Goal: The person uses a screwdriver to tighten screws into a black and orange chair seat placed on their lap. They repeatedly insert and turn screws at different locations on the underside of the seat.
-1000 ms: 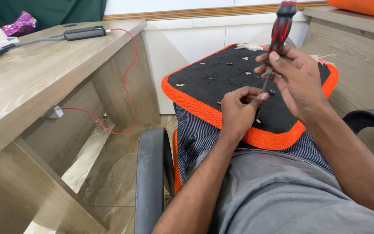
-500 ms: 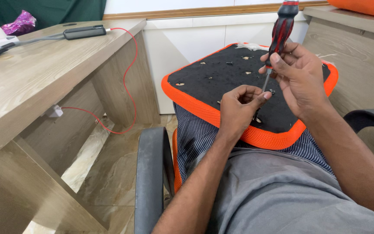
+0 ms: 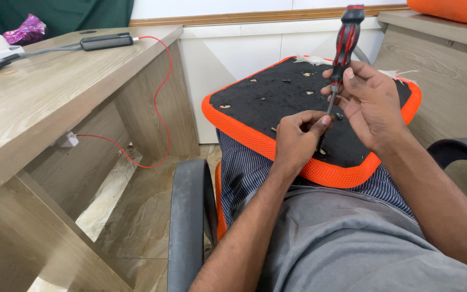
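Since a second ago little has shifted: the screwdriver (image 3: 343, 40) stands a touch more upright and the left hand (image 3: 297, 141) has edged its fingertips up against the shaft, while the seat cushion (image 3: 298, 108) stays put on the lap.

The fingers (image 3: 320, 120) of the left hand are pinched narrow around the lower end of the thin metal shaft, near its tip; whether a screw sits between them cannot be told. The right hand (image 3: 371, 105) is closed on the screwdriver at the base of its red and black handle, thumb pressed on the front, so the tool rises nearly vertical above both hands.

Both hands hover just over the black underside of the seat cushion, which has an orange mesh rim and lies tilted across the person's knees. Small screws and pale scraps are scattered over the black face.

The person sits in a chair with a dark armrest (image 3: 190, 216) at the left. Farther left stands a wooden worktop (image 3: 39, 103), with a red cable (image 3: 160, 97) hanging from a black adapter (image 3: 106, 41) at its edge. A purple wrapper (image 3: 25, 30) lies at the far corner.
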